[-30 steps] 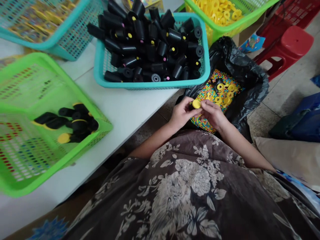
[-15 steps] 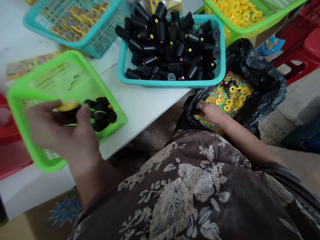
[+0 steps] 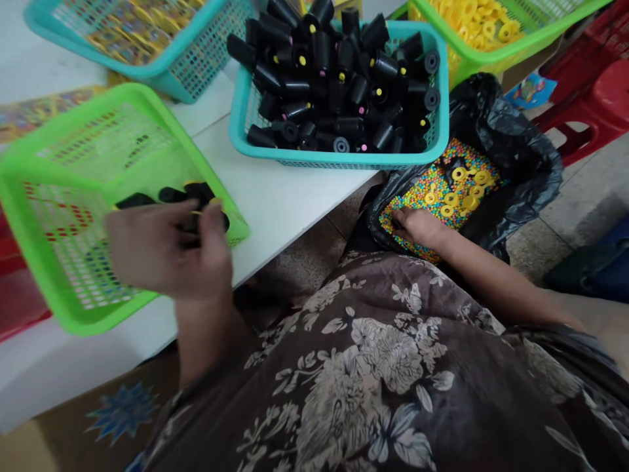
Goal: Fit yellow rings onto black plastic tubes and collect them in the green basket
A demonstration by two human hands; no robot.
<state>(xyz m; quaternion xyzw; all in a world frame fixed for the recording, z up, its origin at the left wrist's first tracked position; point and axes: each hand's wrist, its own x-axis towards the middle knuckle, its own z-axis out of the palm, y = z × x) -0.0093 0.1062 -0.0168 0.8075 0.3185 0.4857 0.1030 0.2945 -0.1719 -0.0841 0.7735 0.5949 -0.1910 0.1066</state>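
My left hand (image 3: 170,246) is inside the light-green basket (image 3: 86,321), slightly blurred. Its thumb and fingers are curled around a small black plastic piece (image 3: 189,225) at the heap in the basket's right corner. Another black piece (image 3: 135,200) lies beyond the knuckles. My right hand (image 3: 419,225) is down in a black plastic bag (image 3: 533,154), its curled fingertips sunk among small multicoloured beads (image 3: 427,176). Whatever those fingers hold is hidden. Several yellow rings (image 3: 458,174) lie on the beads, just beyond this hand.
A turquoise basket (image 3: 339,159) heaped with black tubes (image 3: 295,88) stands on the white table (image 3: 280,210). Behind are another turquoise basket (image 3: 196,75) of yellow packets and a green basket (image 3: 521,49) of yellow rings. A red stool (image 3: 597,108) stands at the right.
My left hand has moved right and down to the heap of black pieces; the yellow-topped piece it held has left its fingertips. My right hand has shifted slightly right, from the bag's edge into the beads.
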